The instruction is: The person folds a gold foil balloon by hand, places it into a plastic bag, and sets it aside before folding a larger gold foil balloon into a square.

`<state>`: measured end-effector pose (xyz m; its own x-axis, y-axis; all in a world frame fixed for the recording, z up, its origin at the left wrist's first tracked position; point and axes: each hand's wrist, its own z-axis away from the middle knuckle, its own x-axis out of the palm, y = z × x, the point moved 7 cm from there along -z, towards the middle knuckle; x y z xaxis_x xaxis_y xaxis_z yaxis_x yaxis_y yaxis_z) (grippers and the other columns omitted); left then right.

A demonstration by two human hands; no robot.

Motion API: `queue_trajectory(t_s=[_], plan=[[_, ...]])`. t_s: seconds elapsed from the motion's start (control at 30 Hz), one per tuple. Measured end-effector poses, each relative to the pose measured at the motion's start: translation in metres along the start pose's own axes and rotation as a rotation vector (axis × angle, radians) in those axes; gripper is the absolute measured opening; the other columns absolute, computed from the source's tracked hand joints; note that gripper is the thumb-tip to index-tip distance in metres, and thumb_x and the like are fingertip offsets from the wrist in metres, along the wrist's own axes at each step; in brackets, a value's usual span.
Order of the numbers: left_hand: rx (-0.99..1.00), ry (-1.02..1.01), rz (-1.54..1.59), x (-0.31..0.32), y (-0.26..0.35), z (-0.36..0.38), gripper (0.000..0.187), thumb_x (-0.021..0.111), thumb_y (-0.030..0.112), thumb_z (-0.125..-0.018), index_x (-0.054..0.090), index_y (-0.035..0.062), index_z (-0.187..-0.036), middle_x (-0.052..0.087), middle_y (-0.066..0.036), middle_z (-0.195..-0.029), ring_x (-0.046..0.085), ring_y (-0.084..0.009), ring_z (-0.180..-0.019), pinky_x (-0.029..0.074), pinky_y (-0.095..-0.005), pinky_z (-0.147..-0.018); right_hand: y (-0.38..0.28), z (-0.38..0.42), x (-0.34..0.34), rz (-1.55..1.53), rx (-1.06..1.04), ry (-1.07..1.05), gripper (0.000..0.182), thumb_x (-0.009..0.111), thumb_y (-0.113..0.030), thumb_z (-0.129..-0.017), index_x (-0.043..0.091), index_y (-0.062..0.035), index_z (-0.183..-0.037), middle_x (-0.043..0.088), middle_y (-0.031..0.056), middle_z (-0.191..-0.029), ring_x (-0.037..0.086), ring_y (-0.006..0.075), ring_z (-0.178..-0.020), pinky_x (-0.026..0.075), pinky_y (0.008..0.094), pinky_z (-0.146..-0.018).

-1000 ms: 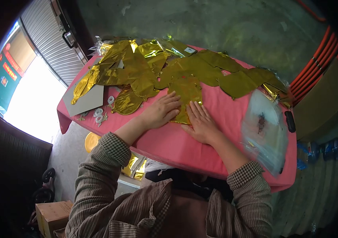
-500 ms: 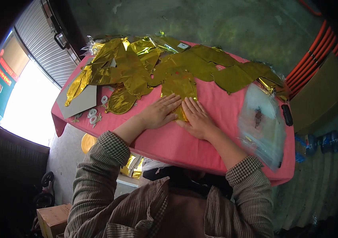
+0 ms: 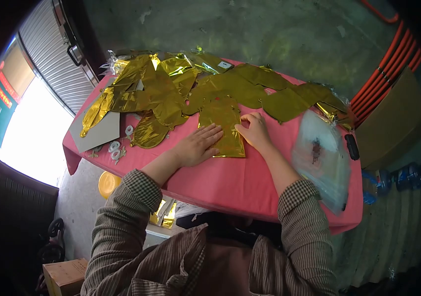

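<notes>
Gold foil balloon (image 3: pixel 226 129) lies lengthwise away from you; your left hand (image 3: pixel 198 144) presses flat, fingers spread, right hand (image 3: pixel 256 130) pinches its edge.

foil sheet (image 3: pixel 225 129) on table (image 3: pixel 230 177) | foil pile (image 3: pixel 180 84) behind | plastic bags (image 3: pixel 321 158) right | cardboard (image 3: pixel 99 130) left

Flat, crinkled gold foil balloon sheet (image 3: pixel 223 127), shiny and uninflated, roughly rectangular with a scalloped top. Lying spread on the pink tablecloth near the table's middle, lower edge straight and facing the person. Top end tucked against the heap of other gold foil pieces. Pressed flat at both side edges.
</notes>
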<state>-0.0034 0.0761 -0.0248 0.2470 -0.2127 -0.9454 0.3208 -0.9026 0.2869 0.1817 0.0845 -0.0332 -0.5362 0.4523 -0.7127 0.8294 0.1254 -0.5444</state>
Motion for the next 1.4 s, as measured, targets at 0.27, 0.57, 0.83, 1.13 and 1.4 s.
queue_trajectory(t_s=[0.27,0.57,0.83,1.13,1.4], plan=[[0.007,0.023,0.016,0.002,-0.001,0.000,0.056,0.044,0.033,-0.091,0.033,0.0014,-0.135,0.029,-0.016,-0.142,0.021,-0.0296,-0.134,0.019,-0.0401,-0.109,0.001,-0.013,0.007,0.017,0.184,-0.129,0.028,0.070,-0.025,-0.069,0.063,-0.0036,-0.085,0.060,0.0103,-0.085,0.059,0.0230,-0.080,0.046,0.0326,-0.070],[0.003,0.002,0.017,0.001,-0.001,0.000,0.057,0.044,0.031,-0.091,0.028,0.0028,-0.138,0.027,-0.015,-0.143,0.021,-0.0300,-0.134,0.017,-0.0404,-0.110,0.028,-0.039,0.024,-0.007,0.365,-0.222,0.025,0.073,-0.017,-0.064,0.060,-0.0013,-0.078,0.062,0.0085,-0.067,0.059,0.0160,-0.056,0.046,0.0295,-0.051],[-0.001,0.012,0.031,0.002,-0.003,0.000,0.059,0.046,0.031,-0.090,0.028,0.0029,-0.138,0.028,-0.015,-0.143,0.023,-0.0300,-0.134,0.019,-0.0412,-0.109,0.030,-0.058,0.033,-0.088,0.619,-0.542,0.026,0.075,-0.014,-0.064,0.054,-0.0029,-0.054,0.052,0.0047,-0.047,0.042,0.0100,-0.034,0.029,0.0266,-0.033],[-0.001,0.061,0.088,0.000,-0.005,0.000,0.062,0.050,0.029,-0.088,0.025,0.0032,-0.139,0.034,-0.017,-0.139,0.025,-0.0300,-0.133,0.020,-0.0395,-0.109,0.050,-0.061,0.051,-0.209,0.554,-0.573,0.015,0.073,-0.006,-0.066,0.059,-0.0008,-0.064,0.055,0.0038,-0.056,0.042,0.0076,-0.039,0.030,0.0223,-0.036],[-0.427,0.517,0.592,-0.036,-0.057,0.015,0.037,0.058,0.016,-0.084,0.052,-0.0006,-0.117,0.059,-0.014,-0.109,0.054,-0.0220,-0.106,0.044,-0.0318,-0.088,0.027,-0.036,0.012,-0.369,0.251,-0.331,0.017,0.070,-0.011,-0.069,0.056,-0.0007,-0.067,0.057,0.0041,-0.056,0.050,0.0078,-0.046,0.039,0.0239,-0.043]])
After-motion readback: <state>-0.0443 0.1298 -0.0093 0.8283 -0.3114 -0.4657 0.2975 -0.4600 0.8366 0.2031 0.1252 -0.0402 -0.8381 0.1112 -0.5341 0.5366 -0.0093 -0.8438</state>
